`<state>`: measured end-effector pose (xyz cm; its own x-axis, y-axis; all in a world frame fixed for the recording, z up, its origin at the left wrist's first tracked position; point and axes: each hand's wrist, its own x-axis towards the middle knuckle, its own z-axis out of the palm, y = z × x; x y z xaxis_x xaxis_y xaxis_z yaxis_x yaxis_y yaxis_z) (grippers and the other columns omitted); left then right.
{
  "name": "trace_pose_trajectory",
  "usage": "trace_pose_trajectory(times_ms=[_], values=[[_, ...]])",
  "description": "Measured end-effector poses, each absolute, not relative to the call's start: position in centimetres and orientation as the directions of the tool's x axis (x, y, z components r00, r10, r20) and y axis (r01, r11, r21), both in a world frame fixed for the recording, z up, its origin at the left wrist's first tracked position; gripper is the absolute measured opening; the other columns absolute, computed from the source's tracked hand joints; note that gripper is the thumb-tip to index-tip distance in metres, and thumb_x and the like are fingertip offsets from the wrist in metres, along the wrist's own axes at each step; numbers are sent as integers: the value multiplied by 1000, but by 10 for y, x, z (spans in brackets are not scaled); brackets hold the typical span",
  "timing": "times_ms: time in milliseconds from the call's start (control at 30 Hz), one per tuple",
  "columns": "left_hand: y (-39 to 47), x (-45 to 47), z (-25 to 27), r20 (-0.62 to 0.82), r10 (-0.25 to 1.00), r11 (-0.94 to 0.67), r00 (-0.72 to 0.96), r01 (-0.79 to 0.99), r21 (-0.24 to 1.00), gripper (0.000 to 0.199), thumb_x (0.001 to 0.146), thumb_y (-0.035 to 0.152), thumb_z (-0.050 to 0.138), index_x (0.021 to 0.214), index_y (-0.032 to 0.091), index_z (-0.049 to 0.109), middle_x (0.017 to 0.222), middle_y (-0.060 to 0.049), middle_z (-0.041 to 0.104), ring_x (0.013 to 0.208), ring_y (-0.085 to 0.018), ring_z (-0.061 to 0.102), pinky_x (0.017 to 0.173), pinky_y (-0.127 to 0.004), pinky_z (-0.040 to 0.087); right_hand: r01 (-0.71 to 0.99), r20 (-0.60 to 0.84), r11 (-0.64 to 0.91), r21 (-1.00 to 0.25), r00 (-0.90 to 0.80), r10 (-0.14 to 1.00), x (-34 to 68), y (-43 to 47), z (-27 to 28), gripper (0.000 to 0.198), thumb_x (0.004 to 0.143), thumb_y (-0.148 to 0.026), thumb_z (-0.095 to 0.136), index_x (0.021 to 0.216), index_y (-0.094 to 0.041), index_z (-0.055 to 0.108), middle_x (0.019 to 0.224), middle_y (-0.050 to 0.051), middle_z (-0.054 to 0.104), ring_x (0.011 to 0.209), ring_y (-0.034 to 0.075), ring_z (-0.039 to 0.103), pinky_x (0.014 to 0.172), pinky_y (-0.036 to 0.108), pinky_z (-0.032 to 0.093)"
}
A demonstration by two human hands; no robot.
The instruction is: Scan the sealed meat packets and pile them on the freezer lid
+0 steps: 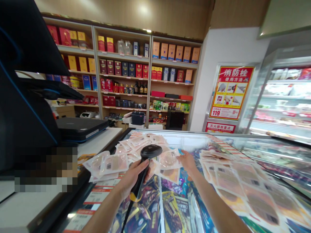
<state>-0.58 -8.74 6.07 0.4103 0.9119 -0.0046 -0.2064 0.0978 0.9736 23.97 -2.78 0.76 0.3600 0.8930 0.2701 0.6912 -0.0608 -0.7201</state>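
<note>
My left hand [136, 176] is wrapped round the handle of a black barcode scanner [151, 150], its head raised and its cord hanging down toward me. Between the fingers of my right hand [186, 161] is the right edge of a clear flat packet [168, 158] with a round pale item inside, close to the scanner's head. Behind and left of the scanner, similar packets lie in a loose pile [136, 142], with a few more packets [114, 162] at the counter's edge. Many others are spread in overlapping rows [243, 181] on the right. All rest on the glass top of a freezer.
Under the glass lie colourful ice-cream wrappers [172, 210]. At left stand a dark checkout terminal [29, 97] and a black flat device [80, 127] on a white counter [102, 142]. Shelves of boxed goods [123, 69] line the back wall; a lit refrigerated display [284, 100] stands at right.
</note>
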Motion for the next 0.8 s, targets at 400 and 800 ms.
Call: trace_pose_trajectory(times_ms=[400, 800], values=[[-111, 2, 67, 41, 795, 55, 605, -139, 989, 30, 65, 45, 57, 76, 16, 56, 51, 1, 51, 38, -7, 41, 43, -21, 28, 466, 378, 102, -879, 548, 746, 308, -50, 43, 36, 62, -34, 43, 83, -14, 64, 74, 6, 67, 68, 20, 60, 63, 31, 46], [-116, 4, 73, 80, 748, -28, 659, -89, 996, 28, 66, 44, 56, 70, 16, 56, 50, 2, 49, 38, -6, 38, 43, -21, 24, 515, 390, 106, -851, 483, 784, 309, -49, 44, 33, 62, -33, 44, 81, -16, 64, 72, 5, 67, 66, 19, 60, 61, 30, 46]])
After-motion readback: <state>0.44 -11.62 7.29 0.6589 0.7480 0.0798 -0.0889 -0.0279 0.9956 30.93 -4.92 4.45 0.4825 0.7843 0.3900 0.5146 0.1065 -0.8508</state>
